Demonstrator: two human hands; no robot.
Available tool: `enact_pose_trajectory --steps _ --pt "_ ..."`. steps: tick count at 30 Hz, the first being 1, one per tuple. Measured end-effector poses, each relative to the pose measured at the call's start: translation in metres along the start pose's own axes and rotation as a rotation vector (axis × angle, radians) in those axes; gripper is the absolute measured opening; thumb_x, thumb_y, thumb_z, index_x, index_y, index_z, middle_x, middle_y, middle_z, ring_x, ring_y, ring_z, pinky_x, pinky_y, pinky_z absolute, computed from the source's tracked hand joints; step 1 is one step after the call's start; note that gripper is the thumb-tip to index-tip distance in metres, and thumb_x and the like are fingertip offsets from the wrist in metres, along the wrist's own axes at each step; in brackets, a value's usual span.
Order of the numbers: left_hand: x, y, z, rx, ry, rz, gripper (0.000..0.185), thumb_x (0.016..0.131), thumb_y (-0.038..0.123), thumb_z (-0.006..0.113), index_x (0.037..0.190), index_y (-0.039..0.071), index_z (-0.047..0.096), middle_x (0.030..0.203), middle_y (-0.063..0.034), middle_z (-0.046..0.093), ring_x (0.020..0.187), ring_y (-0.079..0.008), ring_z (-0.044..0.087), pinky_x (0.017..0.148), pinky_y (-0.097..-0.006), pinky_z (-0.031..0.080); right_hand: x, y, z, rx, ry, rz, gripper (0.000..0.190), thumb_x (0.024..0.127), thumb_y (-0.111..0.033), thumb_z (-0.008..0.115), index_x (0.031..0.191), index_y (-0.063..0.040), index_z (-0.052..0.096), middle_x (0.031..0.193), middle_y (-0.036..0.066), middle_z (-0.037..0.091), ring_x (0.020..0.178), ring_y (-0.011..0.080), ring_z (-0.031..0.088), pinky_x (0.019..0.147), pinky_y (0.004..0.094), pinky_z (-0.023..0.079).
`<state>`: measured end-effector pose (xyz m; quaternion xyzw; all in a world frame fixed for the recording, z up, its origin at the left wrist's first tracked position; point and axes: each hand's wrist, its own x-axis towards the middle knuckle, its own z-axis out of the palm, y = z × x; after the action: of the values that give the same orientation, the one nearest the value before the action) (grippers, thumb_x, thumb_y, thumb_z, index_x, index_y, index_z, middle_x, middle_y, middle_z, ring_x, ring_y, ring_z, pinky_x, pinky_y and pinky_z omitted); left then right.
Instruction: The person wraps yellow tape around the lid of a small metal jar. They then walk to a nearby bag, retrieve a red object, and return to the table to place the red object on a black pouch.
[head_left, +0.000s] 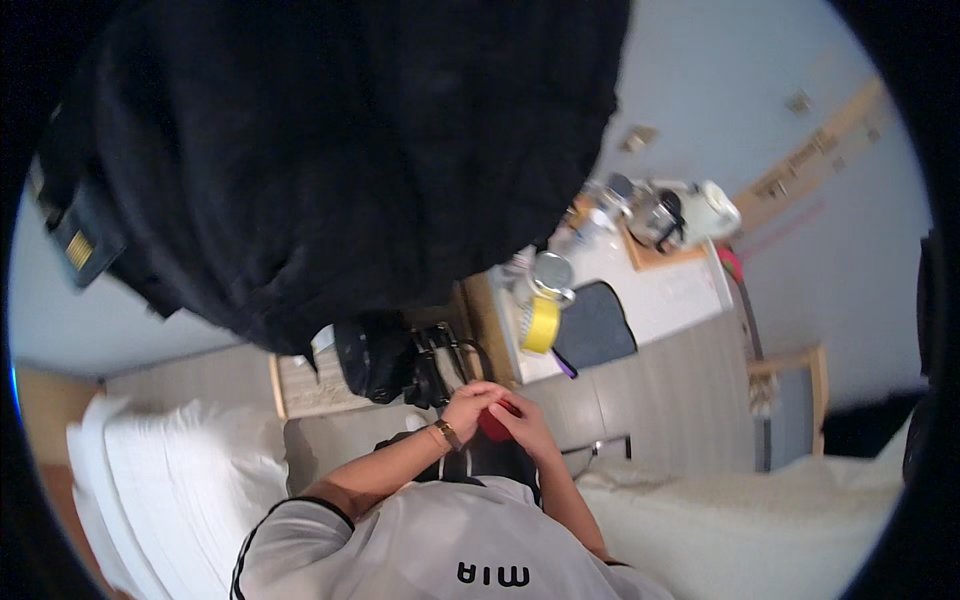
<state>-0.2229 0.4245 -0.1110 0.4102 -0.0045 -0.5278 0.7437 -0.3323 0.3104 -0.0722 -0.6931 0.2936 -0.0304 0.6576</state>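
Note:
A small red object (493, 426) is held in front of my lap, between both hands; its exact kind is hard to tell. My left hand (471, 409), with a dark watch (448, 434) on the wrist, closes over its upper left side. Against its right side presses my right hand (526, 426), thumb and fingers bent around it. The fingertips of the two hands meet above the red object and cover part of it.
Black fabric (360, 165) hangs close overhead. Ahead right, a white desk (667, 296) bears a yellow roll (540, 325), a dark mat (596, 326) and a glass pot (654, 223). Black bags (375, 356) sit on a low wooden surface (322, 394). White bedding (180, 465) lies left.

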Motion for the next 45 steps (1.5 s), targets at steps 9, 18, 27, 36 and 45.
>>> enact_pose_trajectory --steps 9,18,27,36,45 --pt "-0.048 0.063 0.03 -0.215 0.242 0.445 0.014 0.093 0.011 0.066 0.099 0.0 0.073 0.097 -0.0062 0.068 0.093 -0.0168 0.064 0.086 -0.0299 0.05 0.056 -0.091 0.019 0.027 -0.448 -0.312 0.011 0.085 -0.002 0.073 0.093 0.005 0.071 0.089 0.005 0.065 0.084 0.0123 0.06 0.075 0.0245 0.048" --pt "-0.091 0.056 0.091 0.77 0.872 0.938 0.002 0.086 0.002 0.068 0.087 0.002 0.069 0.089 -0.0061 0.06 0.088 -0.0198 0.06 0.079 -0.0305 0.049 0.065 -0.106 -0.004 0.102 -0.845 -0.088 0.013 0.086 0.002 0.07 0.099 0.006 0.07 0.095 0.007 0.068 0.087 0.013 0.062 0.079 0.0239 0.049" --pt "-0.036 0.035 0.158 0.382 0.802 0.903 0.005 0.09 0.002 0.065 0.085 0.001 0.066 0.09 -0.0053 0.058 0.085 -0.016 0.058 0.08 -0.0271 0.046 0.065 -0.104 -0.082 0.412 -0.727 0.121 0.014 0.088 -0.004 0.072 0.1 0.004 0.071 0.092 0.006 0.07 0.08 0.0106 0.064 0.074 0.023 0.051" --pt "0.035 0.032 0.192 0.436 0.619 0.66 0.005 0.087 0.004 0.069 0.089 0.0 0.067 0.09 -0.007 0.062 0.084 -0.0165 0.061 0.078 -0.0284 0.048 0.072 -0.093 -0.143 0.471 -0.359 0.049 0.005 0.091 -0.002 0.065 0.091 0.001 0.069 0.085 0.003 0.069 0.075 0.0066 0.061 0.07 0.0209 0.048" --pt "0.079 0.058 0.145 1.115 1.021 0.697 0.042 0.078 0.017 0.078 0.115 0.006 0.06 0.085 -0.0113 0.062 0.082 -0.0304 0.059 0.075 -0.0405 0.047 0.117 -0.119 -0.148 -0.617 0.088 -0.915 0.005 0.084 -0.004 0.067 0.086 -0.004 0.062 0.078 0.009 0.062 0.069 0.0242 0.061 0.067 0.0354 0.046"
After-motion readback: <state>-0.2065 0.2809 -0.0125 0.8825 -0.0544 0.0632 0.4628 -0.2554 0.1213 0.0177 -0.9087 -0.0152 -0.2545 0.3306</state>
